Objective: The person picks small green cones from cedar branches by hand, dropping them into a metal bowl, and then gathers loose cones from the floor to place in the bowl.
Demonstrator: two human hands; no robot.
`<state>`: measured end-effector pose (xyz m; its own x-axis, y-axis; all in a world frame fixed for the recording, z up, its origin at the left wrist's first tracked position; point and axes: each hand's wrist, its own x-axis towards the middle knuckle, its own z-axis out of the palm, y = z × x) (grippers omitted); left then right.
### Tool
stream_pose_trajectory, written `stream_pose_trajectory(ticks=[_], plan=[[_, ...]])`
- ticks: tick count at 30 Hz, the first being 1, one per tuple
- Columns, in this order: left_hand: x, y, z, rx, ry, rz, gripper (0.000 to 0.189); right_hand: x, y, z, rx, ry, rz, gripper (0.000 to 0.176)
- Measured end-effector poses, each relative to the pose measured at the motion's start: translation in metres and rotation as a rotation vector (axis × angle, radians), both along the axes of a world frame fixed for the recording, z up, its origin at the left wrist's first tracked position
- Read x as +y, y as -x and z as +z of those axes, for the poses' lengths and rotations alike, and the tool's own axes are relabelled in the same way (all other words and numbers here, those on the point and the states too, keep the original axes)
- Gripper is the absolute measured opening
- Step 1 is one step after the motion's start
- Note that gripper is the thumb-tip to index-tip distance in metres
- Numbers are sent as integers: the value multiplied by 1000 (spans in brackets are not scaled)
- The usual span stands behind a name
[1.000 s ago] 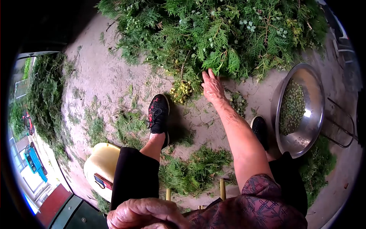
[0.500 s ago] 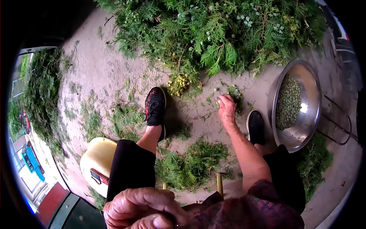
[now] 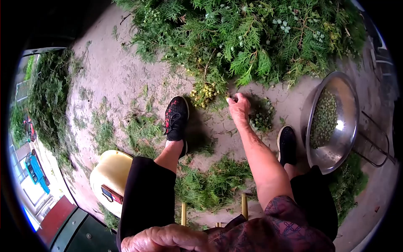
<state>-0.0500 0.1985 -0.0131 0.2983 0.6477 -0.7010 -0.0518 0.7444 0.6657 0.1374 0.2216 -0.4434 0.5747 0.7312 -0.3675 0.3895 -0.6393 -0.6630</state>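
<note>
My right hand [image 3: 240,110] reaches down to the ground between my shoes, its fingers drawn together in a pinch; what they hold, if anything, is hidden. Close beside it on the right lies a small heap of green cones with sprigs [image 3: 262,117]. To its left is a cluster of yellowish cones [image 3: 204,94] at the edge of a large pile of leafy evergreen branches [image 3: 252,46]. My left hand [image 3: 163,238] is at my lap, curled and partly cut off by the lower edge; its grip is hidden. A metal basin [image 3: 354,107] holds many small green cones [image 3: 324,115].
The basin stands right of my right shoe [image 3: 287,145], beside a bent metal frame [image 3: 384,143]. My left shoe [image 3: 176,117] is left of my hand. Loose clippings [image 3: 214,180] lie between my legs. A cream stool [image 3: 107,174] with a small red device [image 3: 112,194] is at left.
My right hand has moved left and slightly up, away from the small cone heap, which now shows more. My left hand sits lower in view. The whole view has shifted slightly.
</note>
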Motion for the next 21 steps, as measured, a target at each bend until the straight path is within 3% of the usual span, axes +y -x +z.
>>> stream_pose_trajectory(ticks=[2, 4, 7, 11, 15, 18, 20, 21], plan=[[2, 2, 1, 2, 15, -24, 26, 8, 14, 2, 20, 16, -79, 41], [1, 0, 0, 17, -24, 11, 28, 16, 22, 13, -1, 36, -133, 38], [1, -1, 1, 13, -15, 70, 30, 10, 14, -14, -14, 27, -60, 29], [0, -3, 2, 7, -17, 94, 30, -1, 14, 26, 648, -76, -347, 15], [-2, -4, 1, 49, -6, 104, 33, 6, 17, 49, 710, 100, -241, 24], [-1, -8, -1, 87, -52, 132, 34, 2, 27, 32, 804, -42, -122, 23], [-1, -10, -3, 19, -36, 146, 33, 2, 32, 27, 743, -89, -115, 23], [-1, -14, -1, -1, -22, 182, 33, 1, 30, 31, 845, -72, -149, 21]])
